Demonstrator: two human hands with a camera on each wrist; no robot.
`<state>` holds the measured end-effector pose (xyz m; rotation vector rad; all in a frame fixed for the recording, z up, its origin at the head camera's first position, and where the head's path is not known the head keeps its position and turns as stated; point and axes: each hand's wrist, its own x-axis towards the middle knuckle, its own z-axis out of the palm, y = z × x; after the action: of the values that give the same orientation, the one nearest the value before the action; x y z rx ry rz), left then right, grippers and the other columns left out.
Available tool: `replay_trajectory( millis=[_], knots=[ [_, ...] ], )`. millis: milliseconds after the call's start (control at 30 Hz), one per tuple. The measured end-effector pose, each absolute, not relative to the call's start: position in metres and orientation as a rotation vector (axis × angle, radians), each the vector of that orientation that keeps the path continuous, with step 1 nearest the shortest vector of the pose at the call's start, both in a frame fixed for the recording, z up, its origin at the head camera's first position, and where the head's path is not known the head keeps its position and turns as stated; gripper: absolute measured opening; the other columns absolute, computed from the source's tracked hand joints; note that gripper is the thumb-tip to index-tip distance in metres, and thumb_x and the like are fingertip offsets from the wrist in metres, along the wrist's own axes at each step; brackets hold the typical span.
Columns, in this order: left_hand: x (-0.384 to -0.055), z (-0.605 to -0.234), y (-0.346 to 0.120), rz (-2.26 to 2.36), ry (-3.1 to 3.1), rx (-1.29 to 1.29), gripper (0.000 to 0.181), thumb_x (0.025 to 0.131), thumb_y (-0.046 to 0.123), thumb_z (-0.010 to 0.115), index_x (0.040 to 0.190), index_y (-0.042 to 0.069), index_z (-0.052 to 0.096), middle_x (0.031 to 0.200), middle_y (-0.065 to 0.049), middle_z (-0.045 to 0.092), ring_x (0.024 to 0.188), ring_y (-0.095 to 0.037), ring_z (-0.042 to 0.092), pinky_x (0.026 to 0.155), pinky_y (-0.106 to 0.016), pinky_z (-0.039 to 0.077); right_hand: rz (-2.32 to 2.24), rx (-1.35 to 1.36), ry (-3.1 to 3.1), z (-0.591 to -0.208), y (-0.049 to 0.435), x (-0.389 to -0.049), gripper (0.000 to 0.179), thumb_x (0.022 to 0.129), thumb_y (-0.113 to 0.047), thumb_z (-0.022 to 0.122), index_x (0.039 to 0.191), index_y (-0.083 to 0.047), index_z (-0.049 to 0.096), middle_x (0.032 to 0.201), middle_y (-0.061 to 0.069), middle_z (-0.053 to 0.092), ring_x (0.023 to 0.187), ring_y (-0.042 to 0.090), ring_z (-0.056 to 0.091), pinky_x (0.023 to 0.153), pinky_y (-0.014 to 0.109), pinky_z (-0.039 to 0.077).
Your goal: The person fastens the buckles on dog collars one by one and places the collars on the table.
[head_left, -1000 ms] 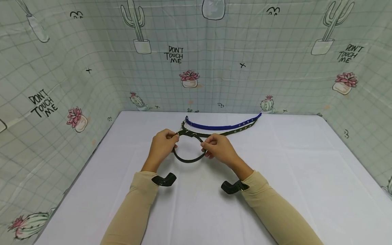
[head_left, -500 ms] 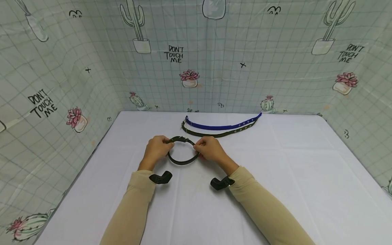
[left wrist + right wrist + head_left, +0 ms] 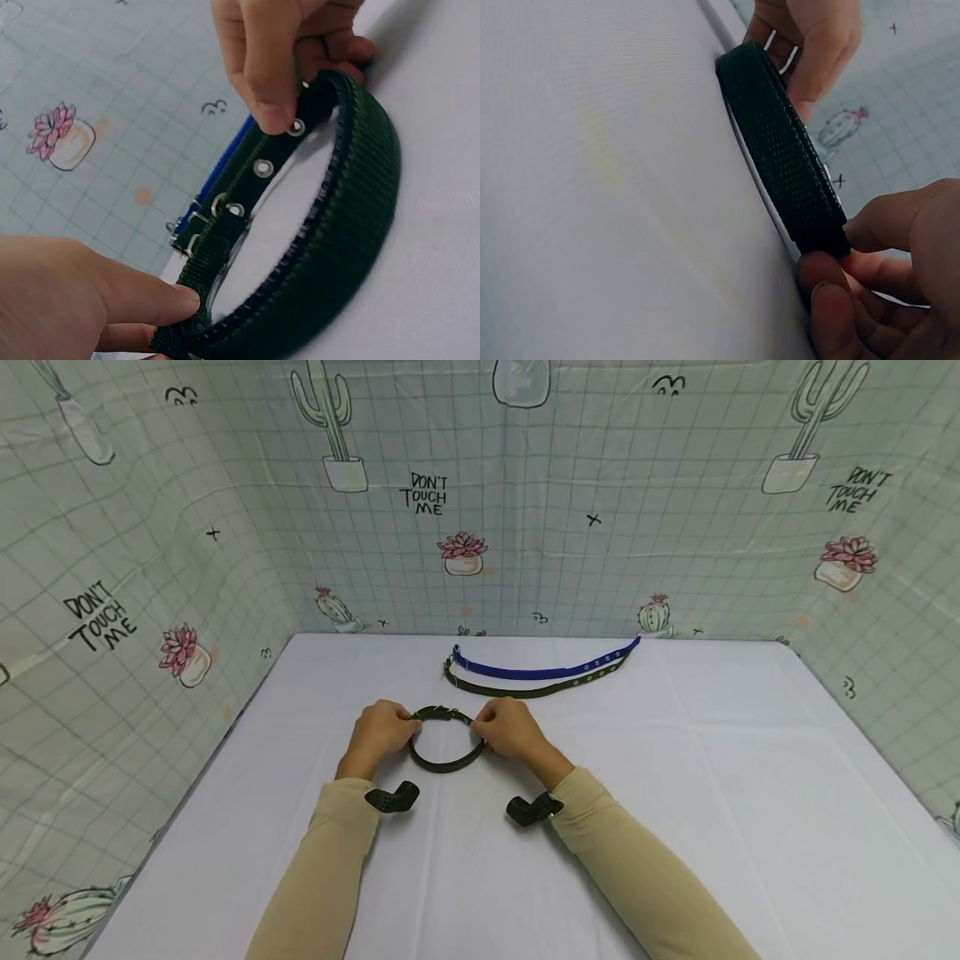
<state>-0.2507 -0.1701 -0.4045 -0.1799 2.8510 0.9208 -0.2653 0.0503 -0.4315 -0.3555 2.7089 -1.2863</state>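
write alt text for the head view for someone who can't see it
A person's left hand and right hand hold a dark green collar, closed into a ring, at a white table. Beyond it lie a curved blue strap and a curved green strap, before a cactus-print backdrop.

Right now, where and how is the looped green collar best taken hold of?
Probably by its opposite left and right sides, coming from outside the loop, with thumb and fingers pinching the band, as the left hand and right hand do. The looped green collar forms a ring, and the far stretch carries eyelets and metal fittings.
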Motion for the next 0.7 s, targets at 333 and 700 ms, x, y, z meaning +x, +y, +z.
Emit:
replay_trajectory(
  millis=[333,700],
  knots=[
    [-0.247,-0.401,-0.17,0.714,2.94,-0.241,0.047,0.099,0.046,0.056,0.122,0.008,0.07,0.118,-0.014,0.068,0.098,-0.034,0.065,0.079,-0.049,0.05,-1.374,-0.341,2.613,-0.428,0.067,-0.262,0.015,0.095,-0.019,0.068,0.089,-0.006,0.073,0.073,0.003,0.068,0.062,0.015,0.065,0.054,0.029,0.054],
    [-0.25,-0.389,-0.139,0.584,3.252,0.041,0.039,0.099,0.038,0.06,0.117,0.006,0.073,0.105,-0.016,0.07,0.093,-0.037,0.066,0.079,-0.051,0.05,-1.406,-0.225,2.686,-0.421,0.115,-0.276,0.022,0.098,-0.024,0.064,0.103,-0.005,0.073,0.085,0.006,0.071,0.071,0.018,0.068,0.061,0.031,0.051]
  ],
)
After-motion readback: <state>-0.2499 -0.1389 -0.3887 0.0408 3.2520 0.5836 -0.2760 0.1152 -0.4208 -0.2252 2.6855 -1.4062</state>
